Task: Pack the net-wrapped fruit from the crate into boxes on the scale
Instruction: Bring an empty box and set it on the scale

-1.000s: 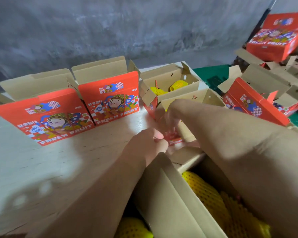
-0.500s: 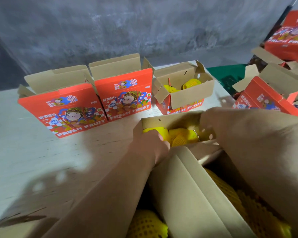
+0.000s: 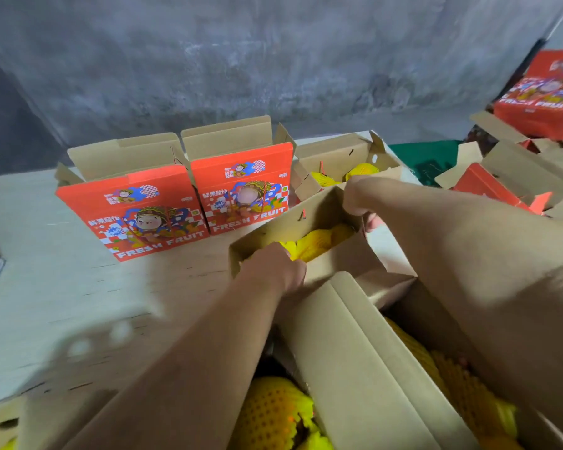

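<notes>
A pale counter point(image 3: 62, 303) carries two empty red boxes point(image 3: 134, 209) at the far left. At near right a large carton point(image 3: 355, 352) holds net-wrapped fruit point(image 3: 270, 414). Between them, an open box point(image 3: 309, 216) contains yellow fruit; the left hand point(image 3: 273, 271) clamps its near-left corner, the right hand point(image 3: 359, 199) its far-right edge.

Rough grey concrete wall point(image 3: 241, 60), mottled with pale patches, spanning the rear. Pale wooden plank tabletop point(image 3: 46, 303), scuffed, lit in soft patches. Dark green cloth-like surface point(image 3: 426, 157) at right, beyond the tabletop.
</notes>
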`<action>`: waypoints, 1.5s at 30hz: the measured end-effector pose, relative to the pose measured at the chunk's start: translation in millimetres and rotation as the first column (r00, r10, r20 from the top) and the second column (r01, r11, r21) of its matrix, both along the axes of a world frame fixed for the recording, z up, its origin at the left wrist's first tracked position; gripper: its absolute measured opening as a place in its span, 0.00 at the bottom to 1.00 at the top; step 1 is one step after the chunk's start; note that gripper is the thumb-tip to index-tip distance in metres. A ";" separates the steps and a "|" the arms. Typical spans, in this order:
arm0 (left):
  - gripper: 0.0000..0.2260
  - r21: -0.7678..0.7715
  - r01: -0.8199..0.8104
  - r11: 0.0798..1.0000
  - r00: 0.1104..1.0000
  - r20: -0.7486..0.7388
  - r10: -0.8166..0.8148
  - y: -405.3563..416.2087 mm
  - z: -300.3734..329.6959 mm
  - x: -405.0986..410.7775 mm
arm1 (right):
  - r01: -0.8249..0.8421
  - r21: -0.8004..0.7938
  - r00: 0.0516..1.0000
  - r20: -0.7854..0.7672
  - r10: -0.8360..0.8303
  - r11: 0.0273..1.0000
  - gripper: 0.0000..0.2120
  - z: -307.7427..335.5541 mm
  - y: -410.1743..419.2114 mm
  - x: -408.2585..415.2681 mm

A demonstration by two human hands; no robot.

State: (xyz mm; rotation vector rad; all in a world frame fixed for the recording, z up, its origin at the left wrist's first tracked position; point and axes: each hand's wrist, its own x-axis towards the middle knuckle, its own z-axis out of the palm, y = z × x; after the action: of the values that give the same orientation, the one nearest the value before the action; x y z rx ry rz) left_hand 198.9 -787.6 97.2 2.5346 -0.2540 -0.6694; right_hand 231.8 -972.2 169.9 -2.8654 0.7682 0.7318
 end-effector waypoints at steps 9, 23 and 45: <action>0.12 -0.046 -0.197 0.979 0.980 -0.044 0.195 111.5 45.8 9.2 | -0.118 0.076 0.971 0.216 0.099 0.990 0.13 50.1 79.3 0.2; 0.26 -0.533 -0.704 0.471 0.695 -0.376 0.613 281.8 87.6 -30.7 | -0.307 0.227 0.772 0.628 0.102 0.924 0.15 225.6 202.9 -78.1; 0.22 -0.728 -0.620 0.292 0.340 0.086 0.937 775.4 140.0 -178.3 | -0.587 0.289 0.682 0.680 0.269 0.756 0.16 215.7 661.8 -149.2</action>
State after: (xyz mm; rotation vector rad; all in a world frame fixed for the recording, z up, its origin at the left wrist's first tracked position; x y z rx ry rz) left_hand 20.6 -12.2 237.2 1.7424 0.6225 0.4981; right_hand 82.7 -310.4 385.6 -2.5343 -0.2113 -0.0320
